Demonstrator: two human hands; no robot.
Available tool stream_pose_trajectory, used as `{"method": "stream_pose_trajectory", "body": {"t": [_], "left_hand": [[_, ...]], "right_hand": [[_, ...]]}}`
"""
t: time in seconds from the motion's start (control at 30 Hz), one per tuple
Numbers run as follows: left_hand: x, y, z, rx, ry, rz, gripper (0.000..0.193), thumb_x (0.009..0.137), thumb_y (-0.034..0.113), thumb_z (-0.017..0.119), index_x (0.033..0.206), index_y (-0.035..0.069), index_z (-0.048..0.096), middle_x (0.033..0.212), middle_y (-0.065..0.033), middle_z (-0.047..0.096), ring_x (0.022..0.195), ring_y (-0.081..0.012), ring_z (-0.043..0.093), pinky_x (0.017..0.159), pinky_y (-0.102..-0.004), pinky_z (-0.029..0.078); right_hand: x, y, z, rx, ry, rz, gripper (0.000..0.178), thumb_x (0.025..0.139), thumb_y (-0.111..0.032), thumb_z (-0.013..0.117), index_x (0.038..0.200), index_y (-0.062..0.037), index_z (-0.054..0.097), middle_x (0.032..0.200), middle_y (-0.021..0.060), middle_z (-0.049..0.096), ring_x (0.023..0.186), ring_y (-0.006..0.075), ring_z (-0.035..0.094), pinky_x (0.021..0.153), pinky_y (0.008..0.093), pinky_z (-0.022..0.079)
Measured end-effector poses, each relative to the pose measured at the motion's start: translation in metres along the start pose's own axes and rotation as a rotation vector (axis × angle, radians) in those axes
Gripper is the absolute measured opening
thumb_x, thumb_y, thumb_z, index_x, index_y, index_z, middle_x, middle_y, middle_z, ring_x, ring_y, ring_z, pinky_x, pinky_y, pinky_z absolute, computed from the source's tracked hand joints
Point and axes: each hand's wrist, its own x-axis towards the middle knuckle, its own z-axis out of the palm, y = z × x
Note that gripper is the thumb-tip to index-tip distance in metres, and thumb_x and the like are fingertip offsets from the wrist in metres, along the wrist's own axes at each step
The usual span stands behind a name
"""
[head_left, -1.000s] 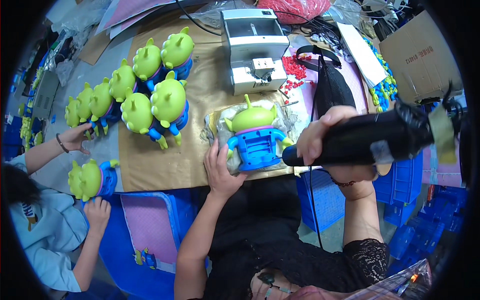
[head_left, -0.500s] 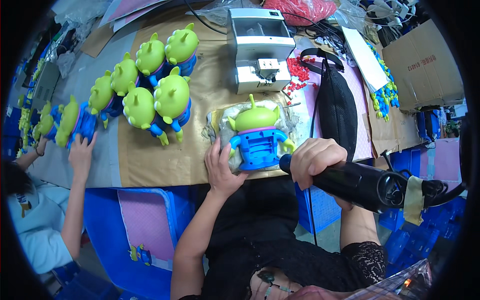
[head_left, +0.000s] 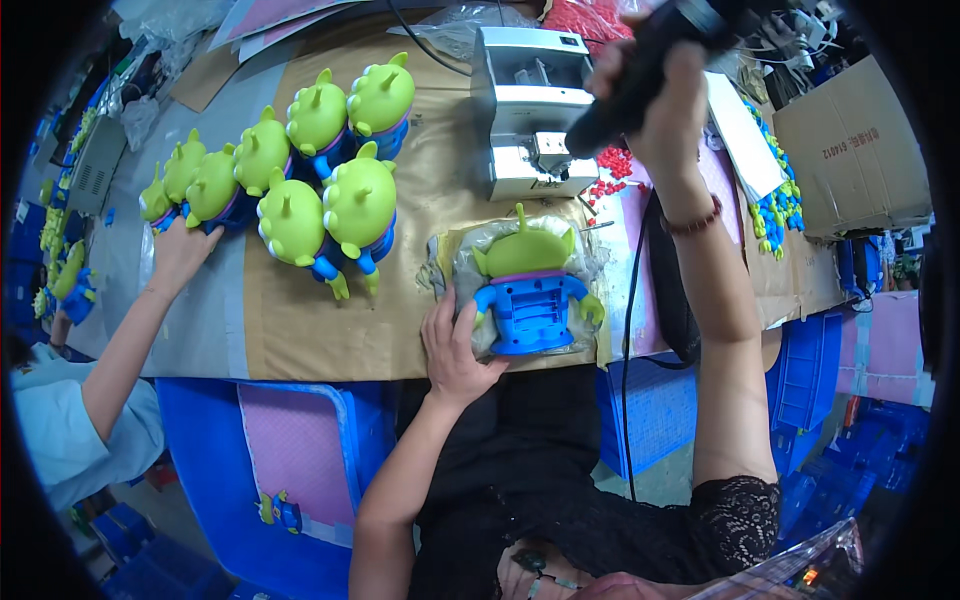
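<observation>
A green three-eyed toy figure with a blue body (head_left: 527,290) lies on its front on a clear plastic bag at the near table edge. My left hand (head_left: 455,345) rests against its left side, holding it steady. My right hand (head_left: 660,95) is raised over the far side of the table, gripped around a black electric screwdriver (head_left: 640,75) whose tip points down toward a grey metal machine (head_left: 525,100).
Several finished green figures (head_left: 320,170) stand in a group at the left. A co-worker's hand (head_left: 180,255) touches the leftmost ones. Red small parts (head_left: 610,175), a cardboard box (head_left: 850,150) and blue crates (head_left: 290,450) surround the table.
My right hand has lifted the screwdriver from beside the toy up and away to the grey machine. The co-worker's hand moved right along the row of figures.
</observation>
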Motion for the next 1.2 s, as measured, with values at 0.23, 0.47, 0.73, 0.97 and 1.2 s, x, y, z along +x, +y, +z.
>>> {"method": "stream_pose_trajectory", "body": {"t": [0.23,0.47,0.73,0.97,1.2], "left_hand": [[-0.002,-0.002,-0.001,0.015,-0.002,-0.003,0.092,0.068,0.040,0.083,0.141,0.009,0.036,0.144,-0.0281,0.040,0.122,-0.0456,0.045,0.102,-0.0534,0.036],[-0.001,-0.002,0.001,0.003,0.008,0.011,0.093,0.067,0.039,0.084,0.141,0.009,0.036,0.144,-0.0291,0.039,0.122,-0.0460,0.045,0.101,-0.0540,0.036],[-0.001,-0.001,0.001,0.007,0.005,0.012,0.094,0.064,0.034,0.085,0.140,0.008,0.036,0.144,-0.0295,0.038,0.122,-0.0462,0.045,0.101,-0.0540,0.036],[-0.002,-0.003,0.000,0.016,-0.003,0.009,0.096,0.063,0.033,0.086,0.140,0.009,0.036,0.144,-0.0290,0.038,0.122,-0.0457,0.045,0.101,-0.0534,0.036],[-0.001,-0.002,0.001,0.016,0.000,0.015,0.096,0.062,0.033,0.086,0.140,0.009,0.036,0.145,-0.0287,0.038,0.121,-0.0452,0.046,0.101,-0.0531,0.037]], "right_hand": [[0.015,0.036,0.008,-0.114,0.059,0.129,0.056,0.093,-0.056,0.057,0.105,-0.0016,0.052,0.071,0.0084,0.059,0.057,0.0173,0.057,0.055,0.0296,0.048],[0.008,-0.002,-0.009,-0.188,-0.016,-0.027,0.065,0.094,-0.060,0.051,0.118,0.0006,0.050,0.077,0.0099,0.059,0.068,0.0189,0.060,0.066,0.0334,0.051],[0.001,0.012,-0.003,-0.248,-0.068,-0.064,0.062,0.095,-0.058,0.051,0.115,0.0014,0.050,0.075,0.0107,0.060,0.064,0.0177,0.060,0.062,0.0316,0.051],[-0.003,0.000,0.003,-0.320,-0.045,-0.226,0.067,0.092,-0.061,0.053,0.115,0.0017,0.050,0.075,0.0110,0.060,0.064,0.0177,0.061,0.061,0.0321,0.052],[-0.002,0.008,0.002,-0.100,0.064,0.045,0.067,0.093,-0.065,0.047,0.112,-0.0014,0.050,0.073,0.0105,0.059,0.064,0.0182,0.061,0.064,0.0306,0.052]]}}
